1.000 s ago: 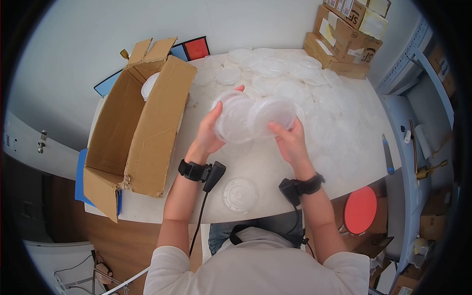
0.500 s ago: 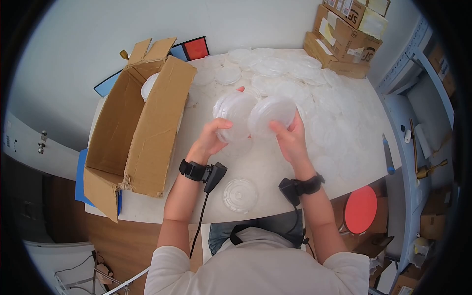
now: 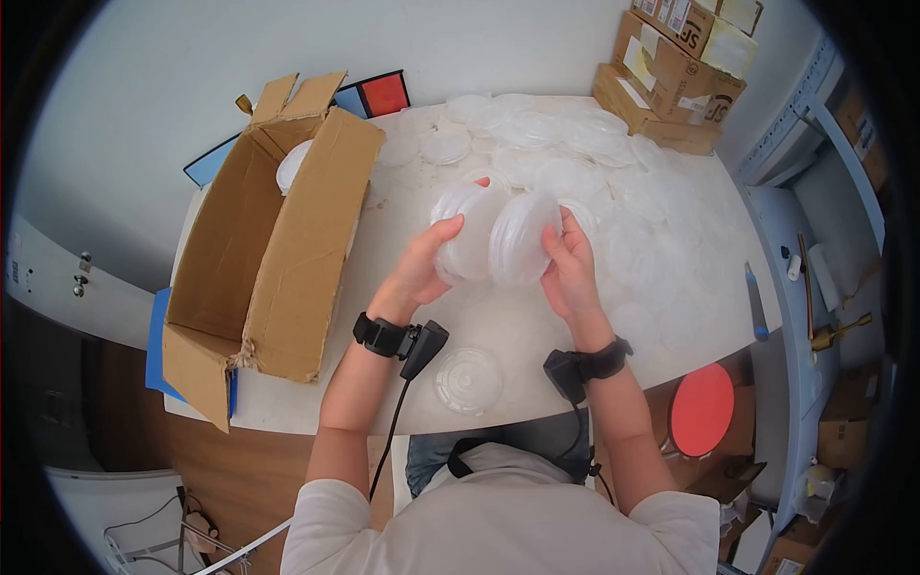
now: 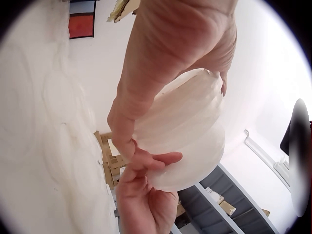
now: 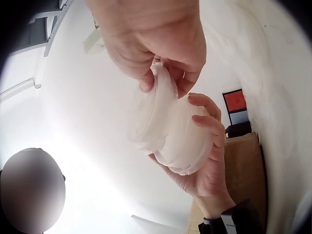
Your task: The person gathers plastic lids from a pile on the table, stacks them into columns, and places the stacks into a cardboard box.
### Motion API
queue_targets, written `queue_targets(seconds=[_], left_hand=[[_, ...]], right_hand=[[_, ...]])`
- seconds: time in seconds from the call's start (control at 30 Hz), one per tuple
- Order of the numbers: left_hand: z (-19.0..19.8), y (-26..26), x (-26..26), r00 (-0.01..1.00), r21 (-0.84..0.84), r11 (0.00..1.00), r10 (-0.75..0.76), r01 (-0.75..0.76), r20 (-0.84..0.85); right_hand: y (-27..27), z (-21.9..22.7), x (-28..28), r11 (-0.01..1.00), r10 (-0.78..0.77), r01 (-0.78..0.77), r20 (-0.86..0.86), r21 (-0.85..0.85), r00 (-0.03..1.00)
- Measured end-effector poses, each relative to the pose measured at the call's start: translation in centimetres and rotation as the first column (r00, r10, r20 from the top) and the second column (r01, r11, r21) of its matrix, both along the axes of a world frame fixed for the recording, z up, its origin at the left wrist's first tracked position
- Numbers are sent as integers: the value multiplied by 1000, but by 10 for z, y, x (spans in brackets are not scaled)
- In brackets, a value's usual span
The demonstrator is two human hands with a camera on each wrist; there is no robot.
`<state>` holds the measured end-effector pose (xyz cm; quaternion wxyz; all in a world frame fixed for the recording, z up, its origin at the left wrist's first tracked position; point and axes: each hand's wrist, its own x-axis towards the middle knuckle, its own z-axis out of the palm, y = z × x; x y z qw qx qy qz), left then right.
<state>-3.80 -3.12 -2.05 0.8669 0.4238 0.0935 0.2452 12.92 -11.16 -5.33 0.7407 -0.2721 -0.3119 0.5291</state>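
Above the table my left hand (image 3: 422,261) grips a stack of round translucent lids (image 3: 468,235), thumb on the near face and a fingertip showing at the top edge. My right hand (image 3: 572,266) pinches a second lid stack (image 3: 522,240) by its right side, thumb in front. The two stacks lean side by side and appear to touch. In the right wrist view, the left hand (image 5: 209,165) cups its stack (image 5: 187,141) from below while the right hand (image 5: 161,44) holds the other (image 5: 156,112). A single clear lid (image 3: 469,380) lies near the table's front edge.
A long open cardboard box (image 3: 311,259) stands at the left with a white lid (image 3: 293,168) inside. Many loose lids (image 3: 632,201) cover the table's back and right. Cartons (image 3: 676,81) are stacked at the back right; a blue-handled tool (image 3: 756,302) lies at the right edge.
Both stacks have turned more edge-on. The left hand and its stack have moved slightly right, and its thumb has shifted on the lids. The right-hand stack has tilted and moved slightly left.
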Motion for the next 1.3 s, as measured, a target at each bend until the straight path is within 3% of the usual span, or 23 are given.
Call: queue_targets(seconds=[0.13, 0.23, 0.3, 0.47, 0.5, 0.63, 0.7, 0.8, 0.93, 1.0, 1.1, 1.23, 1.3], left_hand=[[-2, -3, 1, 996, 38, 997, -58, 60, -66], [-3, -6, 2, 993, 46, 995, -85, 89, -78], [-4, -6, 1, 992, 44, 994, -98, 102, -76], [-5, -7, 1, 992, 47, 993, -105, 108, -75], [-6, -8, 2, 993, 51, 994, -96, 100, -74], [-5, -10, 7, 997, 114, 993, 9, 1, -83], [1, -11, 9, 985, 227, 969, 130, -100, -118], [7, -14, 10, 974, 276, 949, 195, -156, -120], [0, -6, 6, 976, 267, 951, 189, -156, -104], [2, -4, 5, 990, 131, 983, 137, -131, -34], [5, -5, 6, 988, 145, 980, 145, -135, -61], [4, -6, 7, 988, 114, 984, 144, -137, -56], [2, -9, 10, 939, 427, 881, 298, -202, -170]], right_hand=[[1, -3, -3, 1000, 6, -7, 39, 25, 999], [3, -5, -4, 995, -79, 69, 148, 66, 986], [3, -5, -4, 987, -158, 142, 354, 71, 922], [7, -9, -6, 952, -306, 263, 512, 156, 803], [6, -9, -7, 934, -353, 317, 567, 164, 745], [3, -3, -4, 930, -363, 303, 651, 208, 667], [0, 2, -4, 952, -301, 176, 680, 249, 668], [-3, 6, -10, 950, -311, 167, 742, 264, 594], [-5, 6, -8, 974, -225, 152, 725, 166, 651], [-5, 2, -6, 987, -148, 92, 522, 132, 840], [-7, 10, -5, 993, -54, 1, 458, 115, 887], [-7, 13, -8, 982, -112, 22, 486, 186, 867], [-6, 8, -9, 984, -116, 22, 545, 176, 830]])
